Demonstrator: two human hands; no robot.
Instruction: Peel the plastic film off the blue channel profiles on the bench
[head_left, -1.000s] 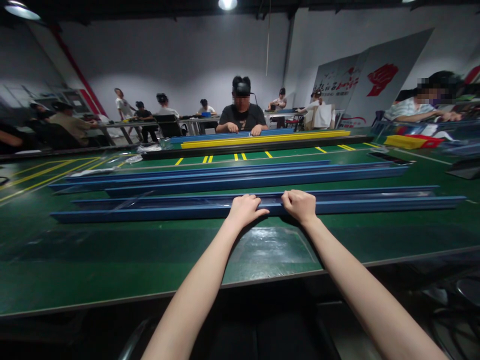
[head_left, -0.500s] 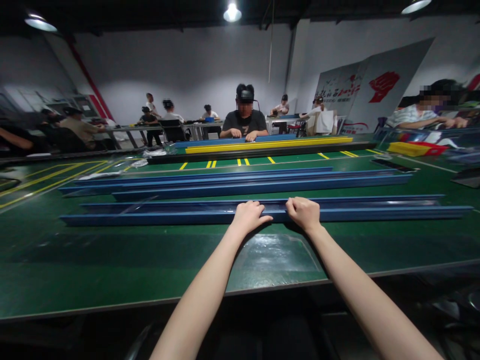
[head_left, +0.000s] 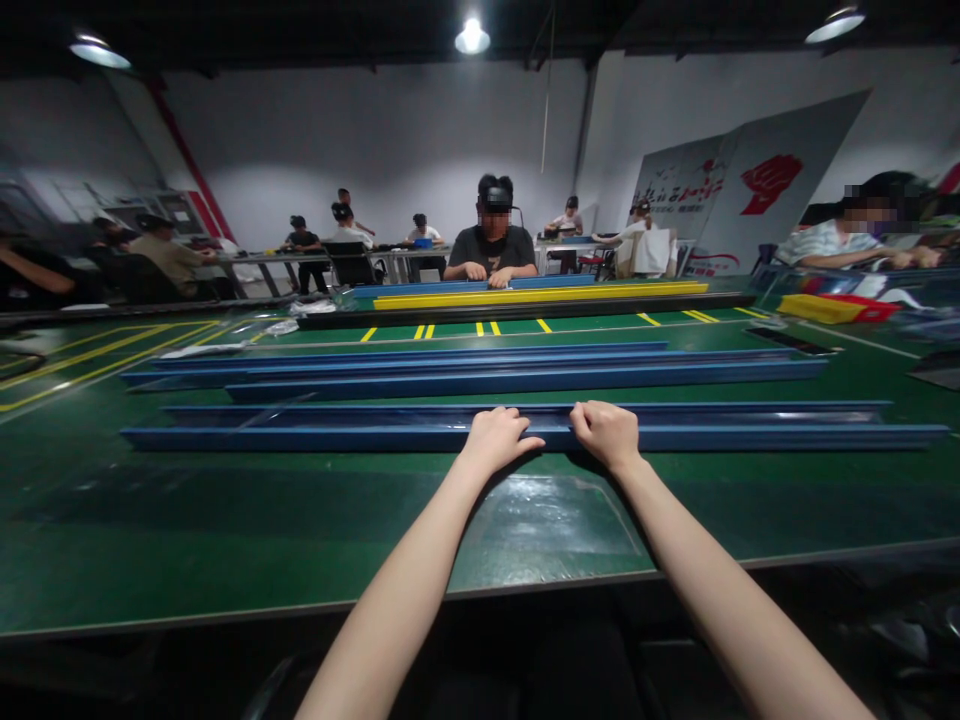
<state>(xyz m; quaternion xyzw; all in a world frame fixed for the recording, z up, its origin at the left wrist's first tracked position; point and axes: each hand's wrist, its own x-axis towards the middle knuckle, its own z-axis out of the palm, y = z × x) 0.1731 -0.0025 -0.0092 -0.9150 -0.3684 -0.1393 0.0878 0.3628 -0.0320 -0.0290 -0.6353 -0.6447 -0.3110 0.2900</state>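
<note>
A long blue channel (head_left: 300, 437) lies across the green table (head_left: 225, 560), nearest to me. Over its middle rests my left hand (head_left: 496, 438), its fingers bent over the channel and its thumb pointing right. Just to the right, my right hand (head_left: 609, 432) is closed at the channel, knuckles up; whatever its fingers grip is hidden. A short gap separates the two hands. A clear plastic sheet (head_left: 555, 515) lies flat between my forearms and the channel.
Behind are more blue channels (head_left: 525, 380), a yellow strip (head_left: 540, 295) and a black strip (head_left: 525, 308). A person in a dark shirt (head_left: 491, 250) sits across the table. To the right are a phone (head_left: 791, 341) and a yellow tray (head_left: 814, 309).
The view has tilted slightly, so the background sits a little lower. Both hands stay at the same places on the channel.
</note>
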